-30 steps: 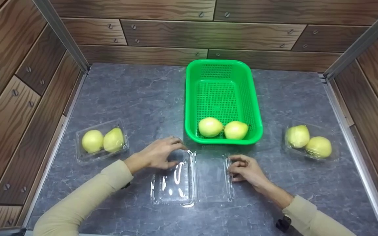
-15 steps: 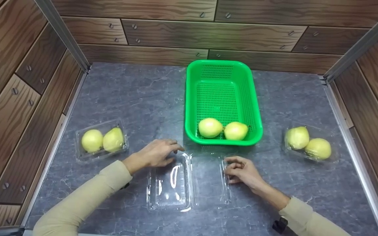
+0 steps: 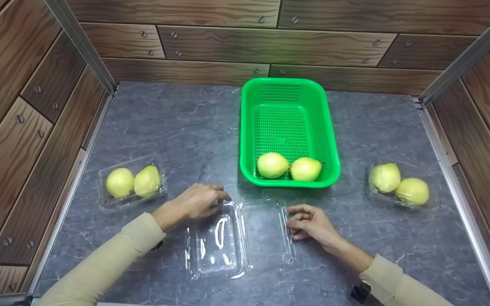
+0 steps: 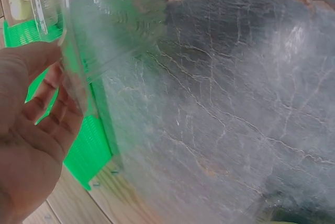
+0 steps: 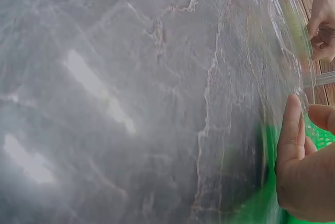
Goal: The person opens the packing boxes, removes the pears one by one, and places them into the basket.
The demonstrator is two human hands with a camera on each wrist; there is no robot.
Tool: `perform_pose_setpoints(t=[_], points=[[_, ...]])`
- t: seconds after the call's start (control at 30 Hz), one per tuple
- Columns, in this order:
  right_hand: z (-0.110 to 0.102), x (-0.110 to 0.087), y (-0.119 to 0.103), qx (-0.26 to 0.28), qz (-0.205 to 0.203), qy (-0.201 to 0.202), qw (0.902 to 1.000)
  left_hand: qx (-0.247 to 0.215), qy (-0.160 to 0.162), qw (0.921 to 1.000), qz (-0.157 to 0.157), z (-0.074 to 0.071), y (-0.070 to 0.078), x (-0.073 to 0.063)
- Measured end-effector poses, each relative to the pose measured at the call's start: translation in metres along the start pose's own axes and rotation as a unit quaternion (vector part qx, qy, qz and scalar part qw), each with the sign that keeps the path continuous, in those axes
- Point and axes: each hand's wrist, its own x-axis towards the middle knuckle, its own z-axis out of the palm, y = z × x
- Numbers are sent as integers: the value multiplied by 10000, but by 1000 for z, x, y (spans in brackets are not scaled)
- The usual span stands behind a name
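A clear plastic clamshell container (image 3: 215,265) lies unfolded on the grey marbled tabletop, below the green basket. My left hand (image 3: 196,202) pinches the far rim of its left half, thumb inside. In the left wrist view, the thumb and fingers of that hand (image 4: 36,114) meet at the clear edge. At the outer edge of the right half, my right hand (image 3: 313,225) holds the rim between thumb and fingers. The right wrist view shows this hand (image 5: 306,166) at the clear edge, with part of the grip hidden.
Two yellow-green pears (image 3: 273,165) lie at the near end of the green basket (image 3: 332,140). Clear containers with two pears each stand at left (image 3: 132,182) and right (image 3: 400,185). Wood-patterned walls (image 3: 211,42) enclose the table on three sides.
Both hands have shifted left and slightly toward the near edge, and the open clamshell container has slid along with them. The basket, its pears and the filled containers stay in place.
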Motion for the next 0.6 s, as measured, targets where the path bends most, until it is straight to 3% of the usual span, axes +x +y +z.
perform_pose_setpoints(t=[0.3,0.6], points=[[7,-3,5,-6,-48,-165,9999,-165,-167,9989,-410,-4,1,-15],[12,-4,11,-38,-119,-266,9996,-518,158,9968,-581,-6,-6,-34]])
